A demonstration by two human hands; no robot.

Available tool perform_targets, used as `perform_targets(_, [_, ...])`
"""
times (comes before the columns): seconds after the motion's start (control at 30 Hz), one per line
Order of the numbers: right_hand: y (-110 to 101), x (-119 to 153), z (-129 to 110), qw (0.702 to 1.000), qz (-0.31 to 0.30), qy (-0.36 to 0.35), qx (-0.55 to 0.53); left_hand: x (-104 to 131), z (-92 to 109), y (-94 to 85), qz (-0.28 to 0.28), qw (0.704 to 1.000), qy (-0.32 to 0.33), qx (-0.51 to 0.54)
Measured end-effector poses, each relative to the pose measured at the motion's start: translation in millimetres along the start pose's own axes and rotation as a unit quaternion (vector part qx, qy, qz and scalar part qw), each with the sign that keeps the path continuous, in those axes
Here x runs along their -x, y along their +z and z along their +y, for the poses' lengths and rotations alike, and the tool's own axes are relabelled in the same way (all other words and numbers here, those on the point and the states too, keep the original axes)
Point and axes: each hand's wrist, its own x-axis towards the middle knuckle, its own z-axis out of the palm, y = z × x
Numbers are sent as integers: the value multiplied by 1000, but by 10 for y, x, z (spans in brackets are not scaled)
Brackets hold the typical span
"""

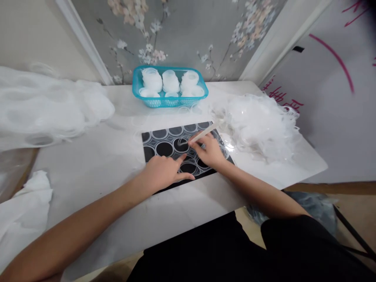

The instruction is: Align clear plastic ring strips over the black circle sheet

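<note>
A black mat point(164, 149) lies on the white table, covered by a translucent plastic sheet with rows of ring outlines. My left hand point(161, 172) rests on its near left part, index finger and thumb stretched apart against the sheet. In my right hand point(210, 150), thumb and fingers are closed around a slim white stick-like tool point(203, 133). Its thin curved end points down over one ring near the middle of the sheet. Whether that end touches the plastic, I cannot tell.
Behind the mat stands a blue plastic basket point(170, 102) with stacks of white translucent discs. A tangled heap of clear plastic scraps point(258, 121) lies to the right. More ringed sheets point(49, 109) are piled at the left, above crumpled white material point(26, 211). A flowered panel point(188, 31) rises behind.
</note>
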Motion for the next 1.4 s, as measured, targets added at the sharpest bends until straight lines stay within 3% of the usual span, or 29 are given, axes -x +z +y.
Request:
perform_targets(0.13, [252, 194, -42, 997, -41, 24, -59, 92, -79, 72, 0, 1000, -26, -16])
perform_targets(0.4, [248, 153, 8, 999, -39, 8, -37, 81, -138, 141, 12, 1000, -10, 0])
perform_targets(0.57, [339, 308, -54, 989, -40, -91, 107, 64, -149, 161, 11, 1000, -9, 15])
perform_targets(0.67, [282, 164, 25, 964, -53, -150, 211, 43, -168, 149, 0, 999, -3, 49])
perform_targets(0.73, [137, -129, 162, 963, -7, -113, 246, 37, -169, 131, -9, 998, -8, 58])
perform_targets(0.83, [-120, -620, 320, 951, 221, 48, 209, 66, -138, 94, -22, 998, -16, 50])
perform_targets(0.87, [-165, -717, 313, 948, 268, 51, 162, 89, -121, 80, -25, 999, -16, 45])
perform_targets(0.93, [-143, -737, 195, 970, 229, -2, 76, 154, -87, 59, -20, 999, -16, 32])
perform_targets(1.03, [124, -427, -91, 996, 50, -76, -24, 281, -63, 62, 5, 999, -32, 7])
perform_targets(1.13, [413, -87, -247, 991, -53, -62, -106, 401, -88, 117, 13, 998, -54, -7])
perform_targets(1.27, [554, 28, -200, 980, -109, -14, -167, 483, -162, 205, 2, 998, -68, -10])
perform_targets(1.4, [554, -10, -156, 980, -119, -30, -154, 476, -228, 220, 3, 998, -62, -3])
